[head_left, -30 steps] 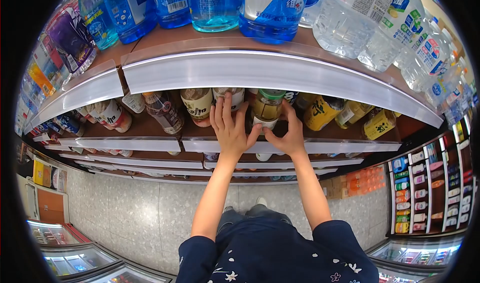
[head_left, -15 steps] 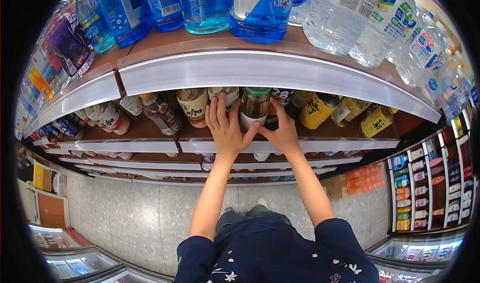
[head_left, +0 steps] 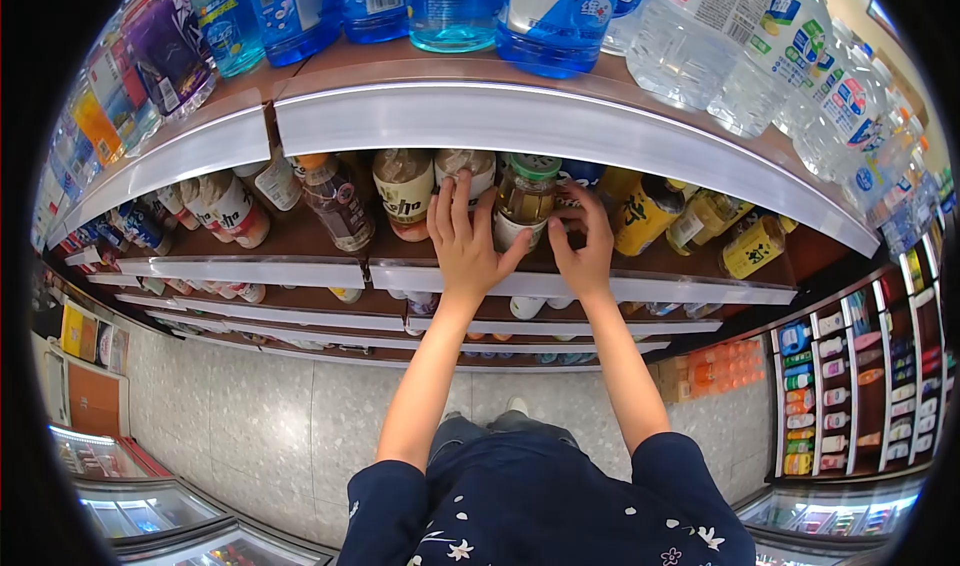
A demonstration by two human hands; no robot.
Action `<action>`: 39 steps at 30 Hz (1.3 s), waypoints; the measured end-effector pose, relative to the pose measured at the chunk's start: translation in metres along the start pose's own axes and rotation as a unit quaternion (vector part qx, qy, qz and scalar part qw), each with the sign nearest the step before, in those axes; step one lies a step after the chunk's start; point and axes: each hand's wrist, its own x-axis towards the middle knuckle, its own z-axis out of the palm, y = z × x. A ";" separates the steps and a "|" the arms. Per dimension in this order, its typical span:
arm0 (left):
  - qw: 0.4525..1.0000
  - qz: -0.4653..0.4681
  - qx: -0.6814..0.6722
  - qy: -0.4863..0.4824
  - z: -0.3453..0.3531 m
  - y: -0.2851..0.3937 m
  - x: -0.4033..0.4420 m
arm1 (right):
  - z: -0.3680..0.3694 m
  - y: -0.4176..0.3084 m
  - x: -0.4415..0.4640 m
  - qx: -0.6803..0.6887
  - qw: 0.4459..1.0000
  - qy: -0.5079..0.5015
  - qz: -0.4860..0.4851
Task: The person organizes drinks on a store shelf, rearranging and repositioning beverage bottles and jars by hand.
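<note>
On the upper drinks shelf stands a bottle with a green cap [head_left: 525, 202], dark contents and a pale lower label. My left hand [head_left: 462, 246] is at its left side, fingers spread upward over a bottle with a cream label [head_left: 470, 166], its thumb reaching towards the green-capped bottle's lower part. To the right, my right hand [head_left: 585, 246] has curved fingers with a gap between thumb and forefinger. Its fingertips are by a dark blue bottle [head_left: 580, 176], partly hidden behind them. Left of my hands is another cream-labelled bottle [head_left: 403, 191].
A white shelf edge [head_left: 520, 116] runs low above my hands, under large blue bottles [head_left: 555, 26] and clear jugs [head_left: 690, 46]. Yellow-labelled bottles [head_left: 645, 216] stand to the right, a dark brown bottle [head_left: 335, 206] to the left. The lower shelf lip [head_left: 650, 288] crosses below my wrists.
The view has shifted, so the shelves sit further right. My right hand has drawn slightly away from the green-capped bottle, and my thumbs have moved apart.
</note>
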 end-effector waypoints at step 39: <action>1.000 -0.008 -0.028 0.002 -0.003 -0.002 0.000 | -0.007 -0.003 0.089 -0.166 0.974 -0.151 -0.033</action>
